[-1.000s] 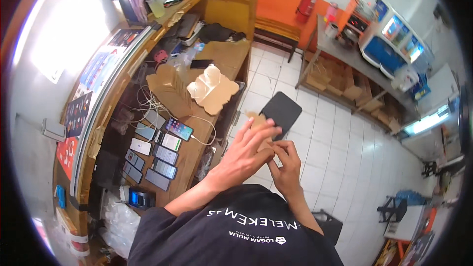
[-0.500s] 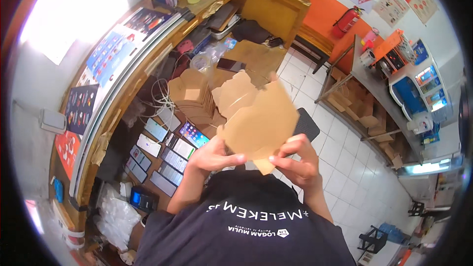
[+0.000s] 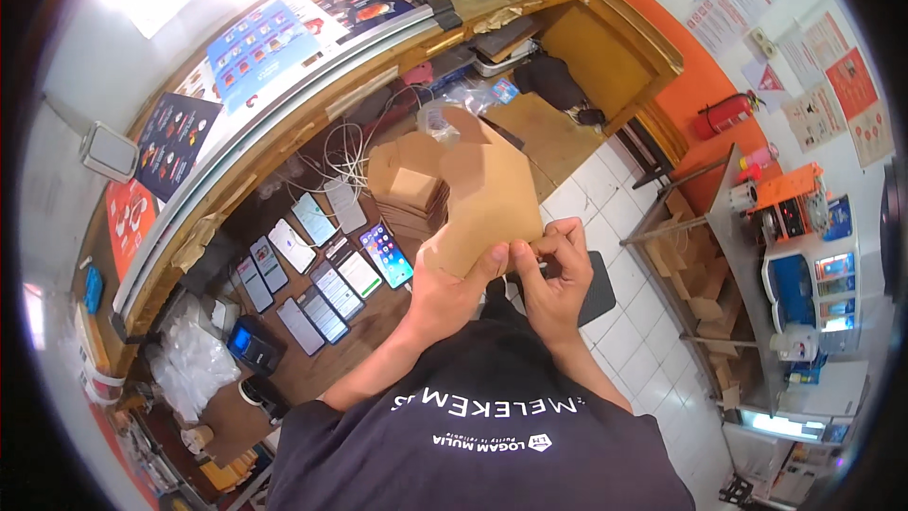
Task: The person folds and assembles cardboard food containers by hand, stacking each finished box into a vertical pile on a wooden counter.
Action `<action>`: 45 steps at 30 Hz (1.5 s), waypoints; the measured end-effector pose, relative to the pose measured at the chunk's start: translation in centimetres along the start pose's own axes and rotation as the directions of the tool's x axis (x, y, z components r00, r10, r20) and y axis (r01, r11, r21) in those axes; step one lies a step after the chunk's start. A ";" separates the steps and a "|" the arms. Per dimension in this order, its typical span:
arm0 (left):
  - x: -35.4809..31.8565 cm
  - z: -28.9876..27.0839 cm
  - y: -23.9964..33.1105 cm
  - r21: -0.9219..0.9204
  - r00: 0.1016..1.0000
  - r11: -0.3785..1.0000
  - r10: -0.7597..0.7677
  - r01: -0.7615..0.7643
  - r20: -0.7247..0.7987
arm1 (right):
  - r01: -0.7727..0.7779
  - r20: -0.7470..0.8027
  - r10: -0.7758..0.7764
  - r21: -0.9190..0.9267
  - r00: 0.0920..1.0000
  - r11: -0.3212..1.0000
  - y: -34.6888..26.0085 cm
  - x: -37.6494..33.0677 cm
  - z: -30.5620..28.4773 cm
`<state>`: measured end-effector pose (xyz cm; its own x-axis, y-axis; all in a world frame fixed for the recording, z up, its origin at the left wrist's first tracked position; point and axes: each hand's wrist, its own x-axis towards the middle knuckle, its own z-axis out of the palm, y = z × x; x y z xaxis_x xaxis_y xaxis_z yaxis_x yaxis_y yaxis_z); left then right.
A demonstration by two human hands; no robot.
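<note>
Between my hands is a brown cardboard box blank (image 3: pixel 497 185), held up in front of my chest with its curved flaps pointing away from me. My left hand (image 3: pixel 449 291) is closed on its near left edge, thumb on top. At the near right corner my right hand (image 3: pixel 556 273) pinches the card, its thumb almost touching my left thumb. The fingers under the card are partly hidden. Just left of the blank stands a stack of nested, folded brown cardboard boxes (image 3: pixel 410 199), partly covered by it.
Several phones (image 3: pixel 331 289) lie in rows on the brown table at left, near white cables (image 3: pixel 326 170). A dark card terminal (image 3: pixel 255 345) and clear plastic bags (image 3: pixel 194 355) sit nearer me. A shelf (image 3: pixel 700 255) holding cardboard stands at right, a fire extinguisher (image 3: pixel 726 116) beyond it.
My view has turned, shifting the room across the picture. My hands have come closer together, thumbs almost meeting, and the blank has tilted. Its near pointed flap no longer shows below my thumbs.
</note>
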<state>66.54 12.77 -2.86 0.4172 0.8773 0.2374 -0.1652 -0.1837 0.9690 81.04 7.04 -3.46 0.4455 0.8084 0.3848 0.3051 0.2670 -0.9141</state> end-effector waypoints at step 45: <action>11.7 8.2 6.1 0.579 0.927 0.789 0.036 0.202 -0.373 | 0.305 0.809 -0.427 0.321 0.404 0.897 6.7 24.5 -4.9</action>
<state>77.72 18.26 6.36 0.0475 0.9721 0.2297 0.4718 -0.2245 0.8526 98.11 26.05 0.51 -0.6308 0.6371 0.4429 0.1389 0.6543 -0.7434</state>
